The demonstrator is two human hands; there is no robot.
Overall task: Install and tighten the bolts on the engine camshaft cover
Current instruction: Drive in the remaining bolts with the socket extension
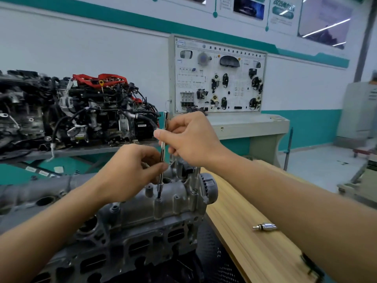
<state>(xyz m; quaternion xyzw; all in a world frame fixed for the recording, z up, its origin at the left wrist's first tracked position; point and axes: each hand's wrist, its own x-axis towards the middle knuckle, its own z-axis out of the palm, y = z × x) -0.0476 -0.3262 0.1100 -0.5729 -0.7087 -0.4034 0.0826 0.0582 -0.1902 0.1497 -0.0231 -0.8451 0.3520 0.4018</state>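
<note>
On the camshaft cover [163, 203] atop the cylinder head [132, 242], the right hand [191, 137] has its fingers clamped high on the long driver [163, 152] and the left hand [130, 170] pinches it low, its tip seated on a bolt [158, 198] near the cover's far end, so running this bolt down seems the step in hand, and the next move calls for steady, upright twisting.

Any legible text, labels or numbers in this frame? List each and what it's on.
"2025": wall poster heading; the rest is blurred.
Training board header: Chinese characters, too blurred to read.
White sticker on background engine: too small.
Camshaft cover, socket driver: no text visible.
</note>
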